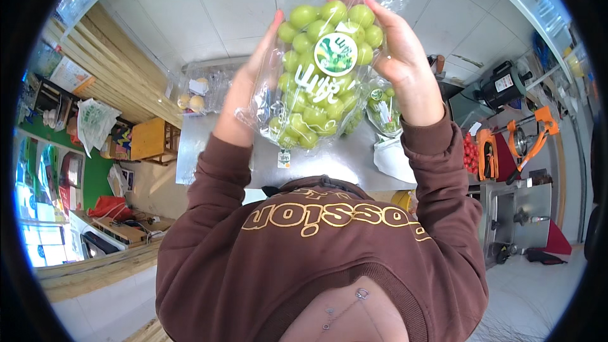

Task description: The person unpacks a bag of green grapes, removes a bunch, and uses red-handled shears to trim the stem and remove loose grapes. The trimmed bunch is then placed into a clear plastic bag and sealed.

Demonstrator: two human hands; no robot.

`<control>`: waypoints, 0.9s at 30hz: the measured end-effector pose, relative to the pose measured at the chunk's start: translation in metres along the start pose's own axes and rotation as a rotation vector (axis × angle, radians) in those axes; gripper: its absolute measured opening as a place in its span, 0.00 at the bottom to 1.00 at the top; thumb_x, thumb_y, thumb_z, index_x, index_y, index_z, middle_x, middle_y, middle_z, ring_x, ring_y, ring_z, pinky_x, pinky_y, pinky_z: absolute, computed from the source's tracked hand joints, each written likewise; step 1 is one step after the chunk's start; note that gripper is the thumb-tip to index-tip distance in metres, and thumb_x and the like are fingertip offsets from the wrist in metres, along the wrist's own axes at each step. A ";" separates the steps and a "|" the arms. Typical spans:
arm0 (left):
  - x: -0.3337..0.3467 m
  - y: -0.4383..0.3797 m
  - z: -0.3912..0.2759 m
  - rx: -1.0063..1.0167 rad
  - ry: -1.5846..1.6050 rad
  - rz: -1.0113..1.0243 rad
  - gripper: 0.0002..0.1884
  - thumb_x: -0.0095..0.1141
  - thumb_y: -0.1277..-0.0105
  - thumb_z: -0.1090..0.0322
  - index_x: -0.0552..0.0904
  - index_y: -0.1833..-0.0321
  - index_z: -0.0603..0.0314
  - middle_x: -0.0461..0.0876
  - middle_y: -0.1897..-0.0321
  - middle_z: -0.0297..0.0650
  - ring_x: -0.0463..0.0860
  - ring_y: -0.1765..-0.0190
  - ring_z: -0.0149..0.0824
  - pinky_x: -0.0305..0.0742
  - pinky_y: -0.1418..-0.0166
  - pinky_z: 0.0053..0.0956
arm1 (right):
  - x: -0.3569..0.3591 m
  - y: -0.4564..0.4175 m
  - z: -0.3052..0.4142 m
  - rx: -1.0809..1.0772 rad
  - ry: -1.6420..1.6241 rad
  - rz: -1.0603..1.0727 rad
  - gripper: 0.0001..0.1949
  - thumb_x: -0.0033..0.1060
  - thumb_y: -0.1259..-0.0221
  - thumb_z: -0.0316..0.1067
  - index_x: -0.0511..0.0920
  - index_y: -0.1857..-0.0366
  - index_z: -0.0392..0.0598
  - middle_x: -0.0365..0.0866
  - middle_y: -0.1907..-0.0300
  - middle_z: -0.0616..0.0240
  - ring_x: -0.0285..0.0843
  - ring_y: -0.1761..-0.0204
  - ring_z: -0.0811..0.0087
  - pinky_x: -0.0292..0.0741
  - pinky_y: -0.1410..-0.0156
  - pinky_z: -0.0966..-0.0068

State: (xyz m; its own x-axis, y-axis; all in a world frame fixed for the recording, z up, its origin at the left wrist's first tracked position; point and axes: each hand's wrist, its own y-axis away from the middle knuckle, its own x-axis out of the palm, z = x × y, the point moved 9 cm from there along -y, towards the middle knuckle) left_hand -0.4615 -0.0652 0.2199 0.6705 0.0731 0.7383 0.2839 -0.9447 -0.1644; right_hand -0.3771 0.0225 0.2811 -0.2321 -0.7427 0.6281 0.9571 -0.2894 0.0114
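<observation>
Between my two hands is a clear plastic bag of green grapes [304,90], raised above a metal worktop [275,171]. The bag bears a round sticker and white printed writing, and a small tag [283,158] shows below its lower end. My left hand [260,54] grips the bag along one side, its fingers partly hidden behind the plastic. On the other side my right hand [401,45] holds the bag near the top, with fingertips showing over the upper grapes. Beneath my right forearm lies another bag of green grapes [384,107] on the worktop.
Clear packs with round yellowish fruit [195,97] sit at the worktop's left. A white bag [393,159] lies by its right edge. Farther right are red fruit [470,152], an orange hand press [527,140], a black-topped machine [502,83] and a metal sink [501,209].
</observation>
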 end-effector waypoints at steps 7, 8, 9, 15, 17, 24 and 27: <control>0.032 0.030 0.066 -0.113 0.324 0.092 0.45 0.32 0.25 0.26 0.61 0.18 0.56 0.70 0.25 0.50 0.79 0.32 0.57 0.78 0.31 0.55 | -0.038 0.026 0.032 -0.251 0.253 -0.217 0.22 0.57 0.25 0.45 0.73 0.35 0.43 0.77 0.33 0.57 0.71 0.32 0.59 0.70 0.28 0.56; 0.033 0.033 0.068 -0.099 0.396 0.047 0.45 0.31 0.25 0.26 0.61 0.18 0.55 0.70 0.25 0.51 0.79 0.33 0.61 0.79 0.34 0.57 | -0.047 0.031 0.045 -0.351 0.291 -0.278 0.22 0.57 0.25 0.45 0.74 0.35 0.42 0.77 0.33 0.57 0.71 0.32 0.59 0.70 0.29 0.56; 0.034 0.034 0.073 -0.126 0.421 0.082 0.45 0.32 0.25 0.26 0.61 0.18 0.55 0.70 0.25 0.51 0.79 0.33 0.61 0.79 0.34 0.58 | -0.059 0.040 0.059 -0.451 0.329 -0.343 0.22 0.58 0.25 0.44 0.74 0.36 0.42 0.76 0.32 0.56 0.72 0.33 0.59 0.71 0.30 0.56; 0.023 0.045 0.093 -0.269 0.500 0.133 0.46 0.38 0.29 0.23 0.64 0.20 0.53 0.69 0.25 0.53 0.76 0.34 0.72 0.82 0.41 0.62 | -0.049 0.052 0.156 -0.596 1.002 -0.054 0.20 0.44 0.21 0.39 0.79 0.45 0.31 0.87 0.50 0.48 0.87 0.47 0.61 0.79 0.37 0.65; 0.018 0.049 0.098 -0.313 0.392 0.135 0.44 0.41 0.27 0.26 0.66 0.21 0.56 0.73 0.28 0.50 0.79 0.34 0.57 0.83 0.38 0.53 | -0.047 0.053 0.115 0.161 1.074 0.202 0.19 0.44 0.22 0.38 0.80 0.44 0.32 0.88 0.51 0.52 0.89 0.56 0.66 0.85 0.49 0.69; 0.016 0.068 0.112 -0.355 0.109 -0.165 0.41 0.43 0.25 0.29 0.72 0.26 0.58 0.80 0.34 0.43 0.83 0.36 0.39 0.81 0.34 0.36 | -0.047 0.072 0.015 0.626 1.398 0.367 0.17 0.47 0.23 0.36 0.76 0.37 0.47 0.86 0.58 0.59 0.83 0.74 0.78 0.79 0.75 0.82; 0.026 0.074 0.123 -0.475 0.138 -0.110 0.44 0.43 0.25 0.29 0.64 0.21 0.59 0.75 0.29 0.44 0.80 0.32 0.38 0.77 0.29 0.37 | -0.051 0.077 -0.008 0.869 1.469 0.496 0.15 0.47 0.22 0.40 0.78 0.40 0.49 0.84 0.64 0.62 0.81 0.75 0.80 0.76 0.77 0.82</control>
State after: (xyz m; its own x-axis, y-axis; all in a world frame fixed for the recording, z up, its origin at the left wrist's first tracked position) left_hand -0.3387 -0.0934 0.1469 0.5479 0.1675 0.8196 -0.0170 -0.9773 0.2111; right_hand -0.2929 0.0327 0.2437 0.5967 -0.6706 -0.4407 0.6732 0.1195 0.7298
